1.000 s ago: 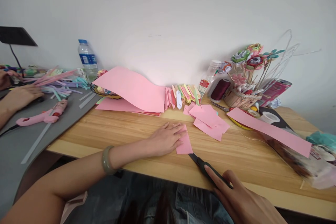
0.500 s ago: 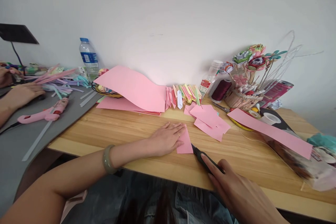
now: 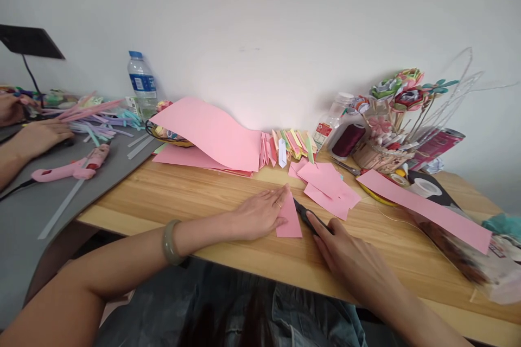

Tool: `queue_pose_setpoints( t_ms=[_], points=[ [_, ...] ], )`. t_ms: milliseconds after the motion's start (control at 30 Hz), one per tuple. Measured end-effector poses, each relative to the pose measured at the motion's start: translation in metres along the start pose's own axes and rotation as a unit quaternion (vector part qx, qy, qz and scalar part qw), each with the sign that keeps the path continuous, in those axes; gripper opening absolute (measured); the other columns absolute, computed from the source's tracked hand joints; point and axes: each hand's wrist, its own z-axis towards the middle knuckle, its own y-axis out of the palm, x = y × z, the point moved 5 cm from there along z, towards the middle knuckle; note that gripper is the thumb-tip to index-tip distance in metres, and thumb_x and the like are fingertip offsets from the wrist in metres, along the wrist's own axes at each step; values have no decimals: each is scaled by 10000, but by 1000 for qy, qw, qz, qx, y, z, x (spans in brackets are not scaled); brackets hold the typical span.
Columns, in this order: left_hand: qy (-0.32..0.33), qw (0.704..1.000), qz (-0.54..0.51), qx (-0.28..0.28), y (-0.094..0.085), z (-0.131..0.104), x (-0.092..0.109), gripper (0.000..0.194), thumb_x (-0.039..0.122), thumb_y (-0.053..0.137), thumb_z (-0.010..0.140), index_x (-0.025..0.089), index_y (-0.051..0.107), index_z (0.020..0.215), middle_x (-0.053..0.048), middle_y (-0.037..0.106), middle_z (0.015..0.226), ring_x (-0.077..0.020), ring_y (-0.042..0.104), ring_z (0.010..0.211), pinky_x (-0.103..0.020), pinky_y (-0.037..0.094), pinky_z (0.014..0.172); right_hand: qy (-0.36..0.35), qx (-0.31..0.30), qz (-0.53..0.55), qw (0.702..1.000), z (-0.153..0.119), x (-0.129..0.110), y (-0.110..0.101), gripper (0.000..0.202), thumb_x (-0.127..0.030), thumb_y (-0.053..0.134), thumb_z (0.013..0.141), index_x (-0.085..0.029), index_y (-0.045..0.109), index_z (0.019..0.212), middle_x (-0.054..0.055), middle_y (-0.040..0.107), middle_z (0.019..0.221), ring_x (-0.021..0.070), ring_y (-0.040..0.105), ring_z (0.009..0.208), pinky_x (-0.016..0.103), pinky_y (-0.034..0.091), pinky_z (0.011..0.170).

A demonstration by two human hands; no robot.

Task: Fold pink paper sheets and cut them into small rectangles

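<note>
Flat on a small piece of pink paper rests my left hand, fingers stretched out and pressing it to the wooden table. A green bangle circles that wrist. My right hand is closed around a black utility knife, its tip at the paper's right edge near the top. Behind the knife lies a loose pile of pink paper pieces. The left part of the small piece is hidden under my left hand.
Large pink sheets and folded colored papers line the wall. A pink strip and a basket of paper flowers are at right. At left, another person's hand lies near a pink glue gun and a water bottle.
My right hand has moved the knife away from me along the paper's right edge, from the lower corner toward the top. My left hand stays pressed on the paper. The view shifted slightly.
</note>
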Motion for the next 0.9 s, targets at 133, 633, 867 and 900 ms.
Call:
queue_pose_setpoints(
  t_ms=[133,633,867,900],
  points=[
    [-2,1000,-17,4,1,0,-1,655,404,288,928,51,21,1411,-170,91,1476,-222,165,1354,-330,173,1084,18,-15,-6,1000,13,2,3,478,-193,384,890,-197,317,1364,83,553,894,163,609,562,236,337,406],
    [-38,987,-154,25,-13,5,-5,657,306,533,813,125,252,1379,-115,315,1421,-210,294,1300,-317,222,1076,243,50,-58,967,-14,121,-9,474,-396,237,907,-237,378,1331,132,612,841,310,610,662,350,357,429],
    [-118,980,-160,3,-24,31,-18,830,274,714,631,114,309,1338,-145,481,1229,-280,420,1151,-352,379,920,307,0,-24,952,-6,166,17,445,-412,297,878,-162,501,1184,203,610,938,353,615,701,402,378,467],
    [-125,981,-146,-15,-26,33,-19,792,276,715,625,113,351,1309,-141,505,1187,-281,444,1113,-342,398,879,307,-1,-25,951,-5,164,16,434,-403,298,878,-158,513,1165,208,607,949,355,615,715,408,386,474]
  ],
)
